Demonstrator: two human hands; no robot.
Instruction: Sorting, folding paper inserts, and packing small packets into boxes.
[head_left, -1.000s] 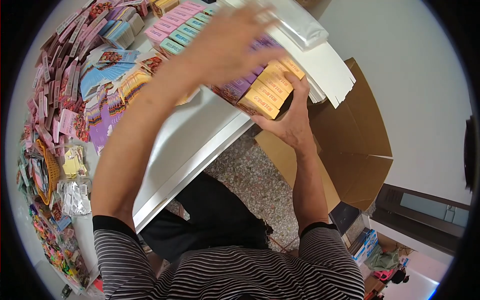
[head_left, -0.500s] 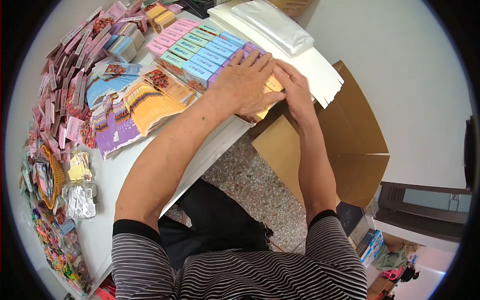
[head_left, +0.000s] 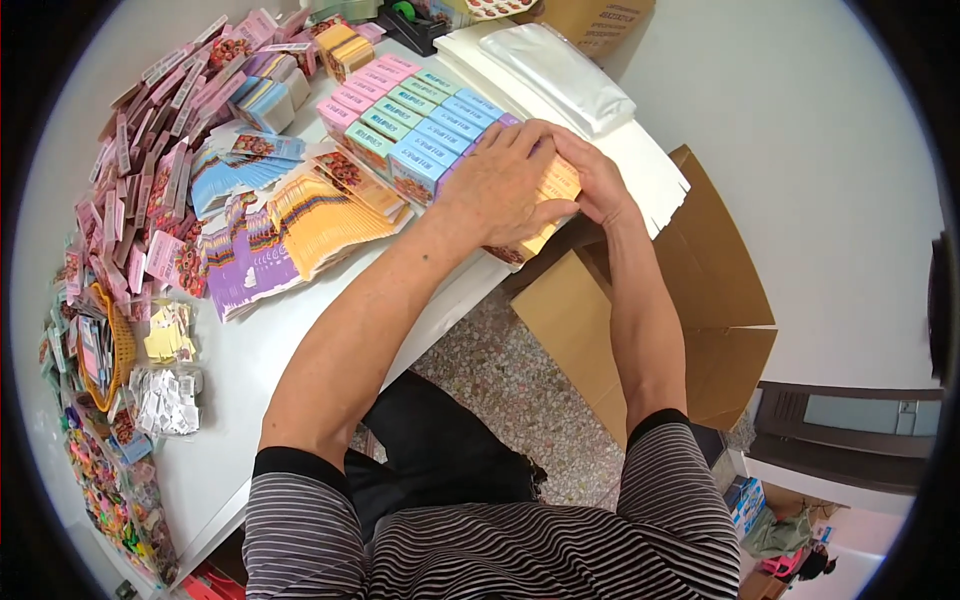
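The yellow boxes (head_left: 560,180) made the right end of a tight block of small boxes, and they stood at the edge of the table (head_left: 235,390), printed tops upward. Over them and over the purple boxes (head_left: 510,119) I saw the left hand (head_left: 500,175) laid wide; its grip was apart, thumb away from the fingers, and not clamped on anything. The right hand (head_left: 598,175) bent around the far corner of the yellow end and touched it; its fingers were partly hidden, so I could not tell if that grip was closed.

In my judgement, if the right hand gave too little support, a push from the left could send the end boxes over the edge, toward the open brown carton (head_left: 715,250). Too strong a squeeze could dent thin walls or lift a middle row.

The block's long axis ran from upper left to lower right, the yellow end pointing to lower right, and each printed top was longest in this same direction. After the purple came blue boxes (head_left: 440,133), green boxes (head_left: 400,115) and pink boxes (head_left: 365,85). Beyond lay white sheets (head_left: 655,170) bearing a clear plastic bag (head_left: 560,75).
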